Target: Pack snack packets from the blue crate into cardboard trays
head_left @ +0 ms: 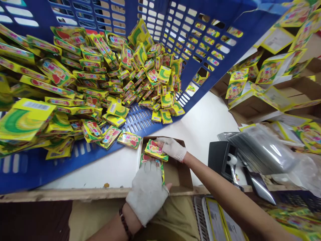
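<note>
Both my hands wear white knit gloves. My right hand (172, 148) pinches a small yellow-green packet (155, 149) over the far left corner of an open brown cardboard box (179, 174). My left hand (147, 190) lies palm down on a stack of the same packets (162, 166) standing in the box's left side, fingers curled over their tops. A large blue plastic crate (160, 23), tipped toward me, spills a heap of several yellow packets (100, 83) just beyond the box.
The box sits on a white tabletop (208, 124) with a wooden front edge. To the right stand a black device (222, 159), a stack of clear plastic bags (263, 150), and flattened printed cartons (263, 73). More cartons lie lower right.
</note>
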The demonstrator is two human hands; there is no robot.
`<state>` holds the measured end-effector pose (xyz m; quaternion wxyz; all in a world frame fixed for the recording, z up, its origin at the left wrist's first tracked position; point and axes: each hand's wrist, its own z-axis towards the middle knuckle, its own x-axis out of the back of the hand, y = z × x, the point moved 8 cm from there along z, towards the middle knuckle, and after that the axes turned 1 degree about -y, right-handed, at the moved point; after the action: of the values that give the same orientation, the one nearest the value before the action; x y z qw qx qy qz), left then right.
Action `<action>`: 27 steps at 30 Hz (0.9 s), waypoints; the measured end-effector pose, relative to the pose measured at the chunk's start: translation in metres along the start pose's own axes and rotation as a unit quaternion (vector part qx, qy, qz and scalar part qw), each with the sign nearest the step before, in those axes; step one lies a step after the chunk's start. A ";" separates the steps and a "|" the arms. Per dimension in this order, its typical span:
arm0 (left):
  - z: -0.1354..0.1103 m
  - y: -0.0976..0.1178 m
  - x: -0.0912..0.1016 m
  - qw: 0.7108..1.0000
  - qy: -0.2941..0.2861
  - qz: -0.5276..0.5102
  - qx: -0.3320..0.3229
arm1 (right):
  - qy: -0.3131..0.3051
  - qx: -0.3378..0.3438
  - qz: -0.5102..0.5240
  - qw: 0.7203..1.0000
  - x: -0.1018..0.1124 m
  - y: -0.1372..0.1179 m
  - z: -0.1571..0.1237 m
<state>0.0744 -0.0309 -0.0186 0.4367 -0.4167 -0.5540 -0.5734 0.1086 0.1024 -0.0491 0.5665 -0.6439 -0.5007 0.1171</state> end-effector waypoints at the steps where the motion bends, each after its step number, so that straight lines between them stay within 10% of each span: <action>1: 0.000 0.000 0.001 1.000 0.007 -0.001 -0.002 | 0.013 0.006 -0.005 1.000 0.001 -0.001 -0.002; 16: -0.002 0.000 -0.002 1.000 0.001 -0.006 -0.009 | 0.066 -0.032 -0.120 0.990 0.027 -0.012 -0.036; 27: -0.003 0.000 -0.001 1.000 0.005 -0.006 -0.010 | 0.075 -0.044 0.094 0.992 0.031 0.011 -0.013</action>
<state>0.0742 -0.0343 -0.0196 0.4322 -0.4150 -0.5484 -0.5834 0.1386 0.1200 -0.0413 0.5603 -0.7191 -0.3990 0.0990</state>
